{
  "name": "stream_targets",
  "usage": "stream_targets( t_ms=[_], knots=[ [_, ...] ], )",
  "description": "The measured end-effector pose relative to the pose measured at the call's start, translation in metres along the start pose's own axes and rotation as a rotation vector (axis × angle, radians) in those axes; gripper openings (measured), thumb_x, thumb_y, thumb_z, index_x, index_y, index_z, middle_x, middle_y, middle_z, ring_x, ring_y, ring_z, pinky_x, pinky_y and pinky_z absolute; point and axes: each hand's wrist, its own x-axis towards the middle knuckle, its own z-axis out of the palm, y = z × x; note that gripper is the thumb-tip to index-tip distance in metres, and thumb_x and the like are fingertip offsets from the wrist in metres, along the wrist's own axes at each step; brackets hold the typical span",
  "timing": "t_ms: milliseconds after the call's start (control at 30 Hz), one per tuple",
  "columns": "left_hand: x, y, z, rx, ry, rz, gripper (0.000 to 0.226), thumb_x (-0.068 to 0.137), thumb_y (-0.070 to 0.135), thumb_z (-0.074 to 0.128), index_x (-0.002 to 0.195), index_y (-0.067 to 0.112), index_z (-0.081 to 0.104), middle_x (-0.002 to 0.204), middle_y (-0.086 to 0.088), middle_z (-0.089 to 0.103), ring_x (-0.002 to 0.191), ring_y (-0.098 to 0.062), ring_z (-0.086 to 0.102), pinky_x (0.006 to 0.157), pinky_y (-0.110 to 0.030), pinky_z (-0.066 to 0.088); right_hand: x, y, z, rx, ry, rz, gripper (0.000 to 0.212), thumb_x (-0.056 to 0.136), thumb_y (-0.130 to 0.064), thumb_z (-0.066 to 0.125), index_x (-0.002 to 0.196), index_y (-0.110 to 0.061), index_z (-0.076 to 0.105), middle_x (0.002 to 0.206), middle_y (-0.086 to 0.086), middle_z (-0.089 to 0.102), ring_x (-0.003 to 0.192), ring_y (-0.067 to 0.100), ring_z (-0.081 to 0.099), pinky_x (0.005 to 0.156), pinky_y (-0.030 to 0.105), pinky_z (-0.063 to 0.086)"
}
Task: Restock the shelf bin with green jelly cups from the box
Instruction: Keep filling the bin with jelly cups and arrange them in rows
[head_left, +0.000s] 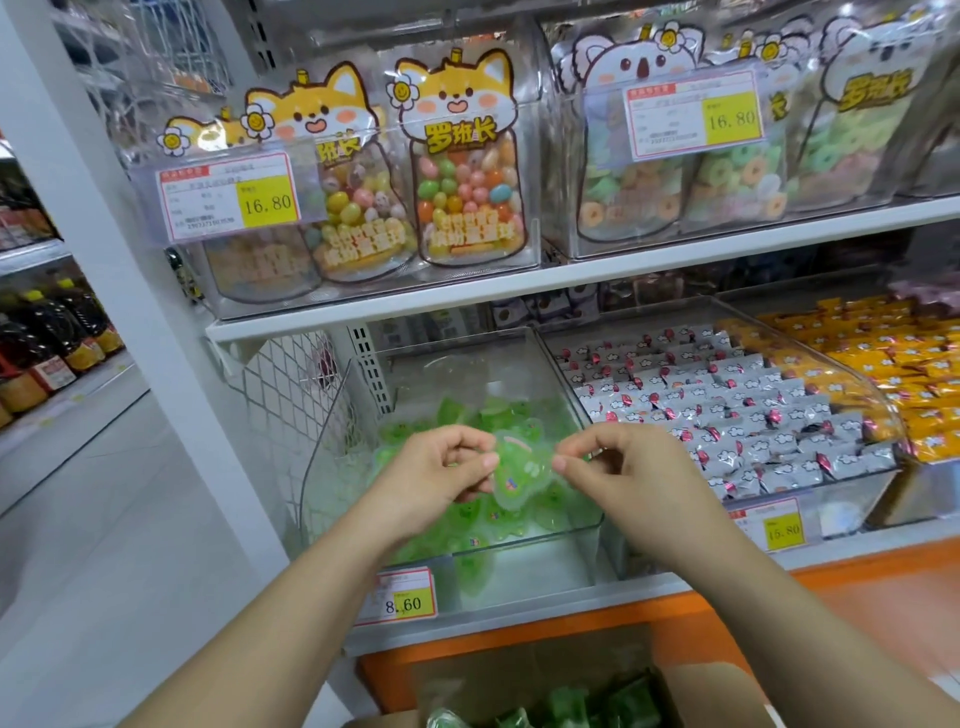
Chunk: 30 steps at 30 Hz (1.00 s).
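Observation:
A clear shelf bin (566, 410) on the lower shelf holds several green jelly cups (467, 413) on its floor. Over the bin's front I hold one green jelly cup (519, 470) between both hands. My left hand (436, 467) pinches its left edge and my right hand (618, 462) pinches its right edge. Below, at the bottom of the view, an open cardboard box (701, 680) shows more green cups (571, 706) inside.
To the right stand a bin of silver-wrapped sweets (727, 410) and orange-wrapped packets (893, 358). The shelf above (571, 283) carries clear boxes of candy bags. A wire mesh panel (291, 395) borders the bin's left. A price tag reading 8.60 (400, 597) hangs below the bin. The aisle floor lies left.

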Motion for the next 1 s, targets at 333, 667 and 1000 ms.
stream_targets(
  t_ms=[333,667,1000],
  knots=[
    [0.033,-0.031,0.004,0.48,-0.272,-0.283,0.015,0.09,0.01,0.061,0.082,0.022,0.059,0.058,0.006,0.063,0.05,0.004,0.059,0.048,-0.014,0.038,0.001,0.006,-0.01,-0.128,0.023,-0.065,0.019,0.082,-0.018,0.067,0.071,-0.033,0.063,0.052,-0.007,0.049,0.049,-0.001,0.048,0.048,0.011,0.035],
    [0.035,-0.045,0.004,0.793,-0.197,-0.201,0.013,0.081,0.016,0.073,0.09,0.02,0.066,0.064,0.008,0.059,0.053,0.0,0.054,0.058,-0.015,0.04,0.003,0.008,-0.008,-0.145,0.009,-0.074,0.02,0.082,-0.02,0.068,0.073,-0.036,0.061,0.056,-0.008,0.052,0.053,-0.003,0.049,0.052,0.017,0.033],
    [0.031,-0.038,-0.001,0.964,-0.402,0.095,0.041,0.084,0.024,0.069,0.123,0.026,0.061,0.096,0.005,0.047,0.077,-0.005,0.044,0.069,-0.017,0.031,0.0,0.007,-0.007,-0.159,0.008,-0.079,0.02,0.082,-0.021,0.068,0.074,-0.037,0.06,0.059,-0.006,0.054,0.054,-0.004,0.049,0.053,0.018,0.033]
  ],
)
